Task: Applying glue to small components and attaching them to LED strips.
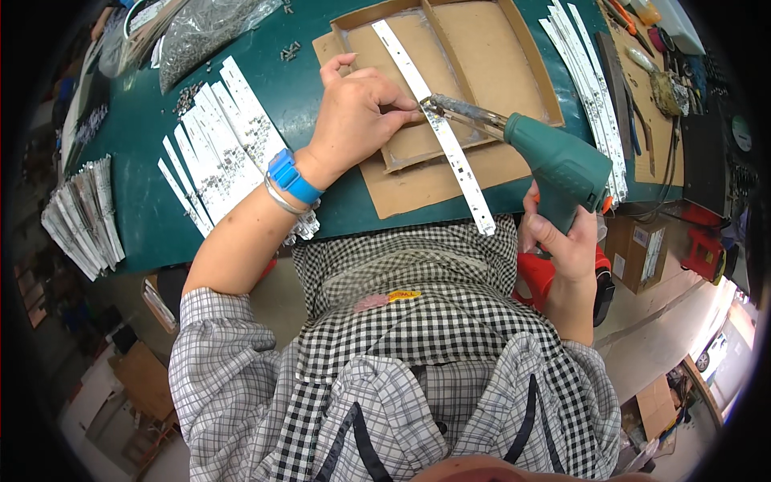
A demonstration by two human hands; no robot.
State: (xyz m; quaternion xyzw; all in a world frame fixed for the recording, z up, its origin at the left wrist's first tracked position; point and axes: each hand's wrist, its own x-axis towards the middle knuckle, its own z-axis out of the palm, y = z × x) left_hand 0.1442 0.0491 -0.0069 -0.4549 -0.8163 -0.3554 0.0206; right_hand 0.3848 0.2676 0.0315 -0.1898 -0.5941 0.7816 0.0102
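My right hand (pixel 569 247) is wrapped round the handle of a green soldering gun (pixel 556 157), whose dark metal tip points left. That tip meets a long white circuit board strip (pixel 462 169) near its middle. The strip lies aslant across a shallow cardboard tray (pixel 502 52), its near end jutting past the table edge. Thumb and forefinger of my left hand (pixel 357 112) are pinched together at the strip beside the tip. Whatever they grip is too small or hidden to make out; the other fingers are partly raised.
White strips (pixel 221 149) fan out at left, with another bundle (pixel 79 217) at the far left and more strips (pixel 590 96) to the right. A clear bag (pixel 210 36) of small parts and loose pieces (pixel 189 96) lie on the green table (pixel 321 24). Tools (pixel 630 20) crowd the far right.
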